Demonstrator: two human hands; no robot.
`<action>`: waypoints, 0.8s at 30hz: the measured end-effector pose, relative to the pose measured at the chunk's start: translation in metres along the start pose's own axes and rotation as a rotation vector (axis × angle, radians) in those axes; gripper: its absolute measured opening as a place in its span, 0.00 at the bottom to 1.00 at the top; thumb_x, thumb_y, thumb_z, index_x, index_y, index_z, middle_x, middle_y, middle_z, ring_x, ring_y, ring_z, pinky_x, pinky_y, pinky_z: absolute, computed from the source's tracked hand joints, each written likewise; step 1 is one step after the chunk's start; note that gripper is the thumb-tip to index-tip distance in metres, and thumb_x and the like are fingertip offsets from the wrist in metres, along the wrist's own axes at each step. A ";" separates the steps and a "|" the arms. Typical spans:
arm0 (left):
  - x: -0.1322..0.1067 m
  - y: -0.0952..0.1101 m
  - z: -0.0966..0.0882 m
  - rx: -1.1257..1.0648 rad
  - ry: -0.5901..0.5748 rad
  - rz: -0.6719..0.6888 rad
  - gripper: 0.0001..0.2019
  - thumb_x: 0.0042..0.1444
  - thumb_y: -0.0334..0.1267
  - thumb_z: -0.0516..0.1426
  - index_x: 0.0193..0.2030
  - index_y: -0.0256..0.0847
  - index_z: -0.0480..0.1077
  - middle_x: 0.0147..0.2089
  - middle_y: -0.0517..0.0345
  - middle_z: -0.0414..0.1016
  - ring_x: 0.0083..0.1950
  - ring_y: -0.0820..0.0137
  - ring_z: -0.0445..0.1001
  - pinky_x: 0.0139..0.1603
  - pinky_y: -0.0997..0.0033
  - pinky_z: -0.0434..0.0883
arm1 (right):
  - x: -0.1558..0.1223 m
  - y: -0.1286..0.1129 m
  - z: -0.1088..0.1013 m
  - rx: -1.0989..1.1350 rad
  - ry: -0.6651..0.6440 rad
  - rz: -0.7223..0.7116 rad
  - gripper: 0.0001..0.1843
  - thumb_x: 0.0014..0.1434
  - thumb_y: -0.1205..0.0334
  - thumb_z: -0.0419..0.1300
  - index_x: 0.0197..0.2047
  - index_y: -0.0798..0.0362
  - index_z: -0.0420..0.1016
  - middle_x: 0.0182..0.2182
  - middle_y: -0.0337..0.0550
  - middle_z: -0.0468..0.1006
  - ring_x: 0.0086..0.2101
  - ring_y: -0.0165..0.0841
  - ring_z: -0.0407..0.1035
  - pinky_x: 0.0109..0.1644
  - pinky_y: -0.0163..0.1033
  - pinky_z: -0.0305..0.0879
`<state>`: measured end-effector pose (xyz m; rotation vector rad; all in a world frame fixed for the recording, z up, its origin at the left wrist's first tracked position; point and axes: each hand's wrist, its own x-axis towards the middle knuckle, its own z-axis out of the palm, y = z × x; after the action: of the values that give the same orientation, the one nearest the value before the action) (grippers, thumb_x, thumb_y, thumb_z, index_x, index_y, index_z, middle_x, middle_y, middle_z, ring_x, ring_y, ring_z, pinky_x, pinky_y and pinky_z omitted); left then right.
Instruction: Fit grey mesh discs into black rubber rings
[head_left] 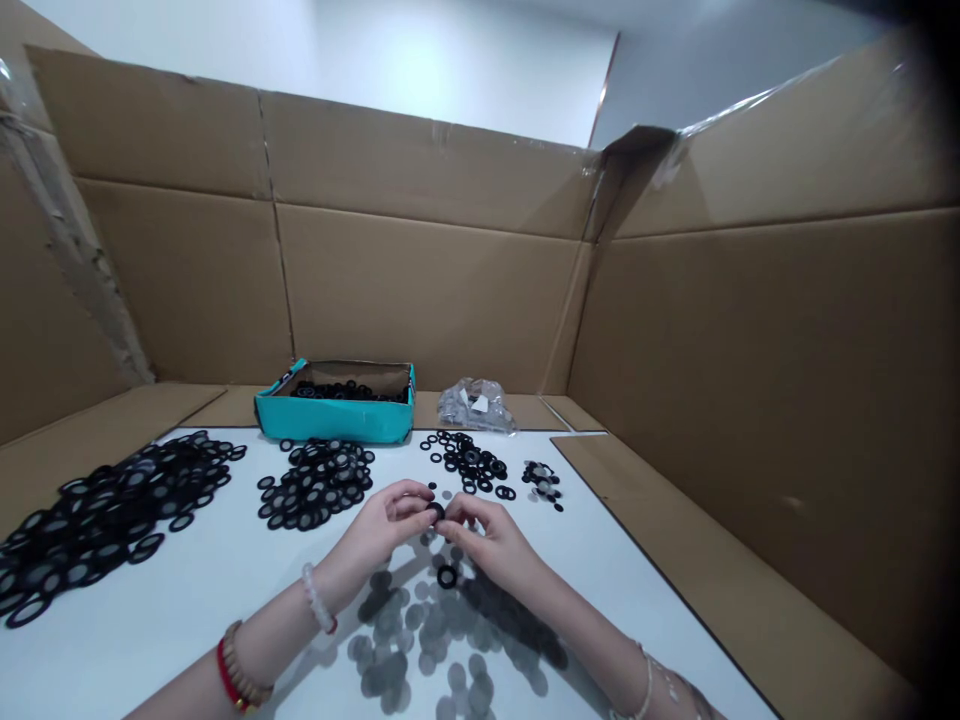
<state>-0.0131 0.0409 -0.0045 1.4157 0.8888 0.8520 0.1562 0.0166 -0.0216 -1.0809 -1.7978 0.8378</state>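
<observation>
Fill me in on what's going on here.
A person's left hand and right hand are pinching a small black ring together above a white table. Grey discs lie scattered below the hands, heaps of black rings spread beyond them, and a teal box of rings stands at the back.

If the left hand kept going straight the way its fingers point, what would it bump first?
Probably the small black ring at its fingertips, between the left hand and the right hand; depth is hard to judge.
</observation>
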 end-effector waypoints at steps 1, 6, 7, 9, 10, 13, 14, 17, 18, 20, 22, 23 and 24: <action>0.000 -0.001 0.000 0.045 0.000 0.028 0.13 0.47 0.39 0.59 0.38 0.38 0.63 0.29 0.60 0.69 0.34 0.69 0.69 0.35 0.72 0.64 | 0.000 0.000 0.000 -0.024 -0.008 -0.011 0.10 0.57 0.59 0.57 0.27 0.54 0.65 0.25 0.36 0.66 0.29 0.29 0.62 0.34 0.32 0.56; -0.006 -0.002 0.000 0.410 0.010 0.265 0.09 0.51 0.35 0.54 0.39 0.41 0.60 0.33 0.60 0.70 0.38 0.67 0.69 0.42 0.69 0.63 | -0.003 -0.006 -0.003 -0.258 -0.066 -0.100 0.13 0.64 0.56 0.49 0.30 0.54 0.64 0.28 0.38 0.67 0.30 0.30 0.61 0.35 0.33 0.56; -0.008 -0.002 0.001 0.462 -0.002 0.282 0.09 0.51 0.34 0.53 0.40 0.42 0.60 0.33 0.60 0.70 0.39 0.67 0.69 0.42 0.69 0.63 | -0.003 -0.007 -0.004 -0.312 -0.090 -0.135 0.14 0.64 0.57 0.47 0.30 0.54 0.64 0.28 0.38 0.66 0.30 0.30 0.61 0.35 0.34 0.56; -0.011 -0.002 0.002 0.522 -0.037 0.278 0.10 0.51 0.32 0.53 0.41 0.42 0.59 0.32 0.61 0.69 0.37 0.68 0.68 0.41 0.70 0.63 | -0.004 -0.008 -0.005 -0.397 -0.146 -0.218 0.13 0.65 0.61 0.46 0.30 0.53 0.64 0.27 0.39 0.66 0.31 0.31 0.60 0.37 0.35 0.55; -0.012 -0.001 0.003 0.541 -0.056 0.266 0.11 0.50 0.31 0.52 0.41 0.42 0.58 0.31 0.62 0.69 0.36 0.68 0.68 0.40 0.70 0.63 | -0.005 -0.008 -0.005 -0.420 -0.168 -0.258 0.12 0.65 0.62 0.45 0.31 0.53 0.64 0.28 0.39 0.66 0.32 0.31 0.60 0.38 0.36 0.55; -0.012 0.000 0.003 0.549 -0.092 0.234 0.11 0.49 0.29 0.52 0.39 0.42 0.58 0.28 0.64 0.67 0.32 0.70 0.65 0.36 0.71 0.62 | -0.004 -0.007 -0.005 -0.410 -0.176 -0.318 0.12 0.66 0.64 0.44 0.31 0.53 0.64 0.28 0.39 0.65 0.32 0.31 0.59 0.40 0.36 0.55; -0.011 0.000 0.003 0.535 -0.098 0.228 0.10 0.48 0.29 0.52 0.38 0.42 0.58 0.28 0.64 0.67 0.32 0.70 0.64 0.36 0.72 0.62 | -0.004 -0.007 -0.004 -0.389 -0.161 -0.318 0.13 0.66 0.64 0.44 0.30 0.53 0.63 0.27 0.38 0.64 0.32 0.31 0.59 0.40 0.36 0.55; -0.008 0.001 0.002 0.424 -0.086 0.179 0.11 0.46 0.29 0.54 0.36 0.41 0.58 0.27 0.64 0.67 0.31 0.72 0.63 0.34 0.73 0.61 | -0.003 -0.005 -0.003 -0.317 -0.129 -0.290 0.17 0.66 0.62 0.44 0.25 0.54 0.60 0.25 0.37 0.62 0.31 0.30 0.58 0.38 0.35 0.55; -0.007 0.001 0.002 0.367 -0.073 0.150 0.12 0.45 0.30 0.55 0.36 0.41 0.58 0.27 0.64 0.67 0.30 0.72 0.62 0.33 0.73 0.61 | -0.003 -0.004 -0.002 -0.296 -0.123 -0.275 0.18 0.66 0.62 0.44 0.24 0.54 0.59 0.25 0.37 0.61 0.30 0.30 0.57 0.37 0.35 0.55; -0.005 -0.001 0.003 0.248 -0.042 0.092 0.14 0.42 0.29 0.57 0.35 0.40 0.58 0.25 0.65 0.68 0.28 0.73 0.62 0.30 0.74 0.61 | -0.002 -0.003 -0.001 -0.266 -0.113 -0.244 0.19 0.66 0.60 0.45 0.22 0.54 0.56 0.23 0.36 0.60 0.29 0.30 0.57 0.36 0.35 0.54; -0.003 -0.003 0.005 0.149 -0.024 0.053 0.15 0.40 0.30 0.59 0.34 0.40 0.58 0.23 0.66 0.68 0.27 0.74 0.62 0.29 0.75 0.60 | -0.001 -0.002 0.000 -0.246 -0.103 -0.220 0.20 0.66 0.59 0.45 0.21 0.54 0.55 0.22 0.35 0.59 0.29 0.30 0.56 0.35 0.35 0.54; -0.003 -0.003 0.006 0.113 -0.026 0.036 0.15 0.39 0.31 0.59 0.33 0.40 0.58 0.23 0.66 0.67 0.26 0.74 0.63 0.28 0.75 0.59 | -0.001 -0.002 0.000 -0.235 -0.094 -0.210 0.21 0.65 0.59 0.46 0.21 0.54 0.54 0.21 0.35 0.58 0.29 0.30 0.56 0.35 0.34 0.53; -0.003 -0.003 0.007 0.084 -0.030 0.015 0.15 0.40 0.32 0.60 0.33 0.40 0.58 0.22 0.66 0.67 0.26 0.74 0.64 0.28 0.75 0.59 | 0.000 -0.002 0.000 -0.223 -0.080 -0.200 0.21 0.65 0.60 0.47 0.21 0.54 0.54 0.21 0.35 0.58 0.29 0.29 0.56 0.35 0.34 0.53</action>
<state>-0.0079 0.0352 -0.0075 1.5058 0.9014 0.8105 0.1558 0.0156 -0.0198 -0.9967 -2.0650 0.5775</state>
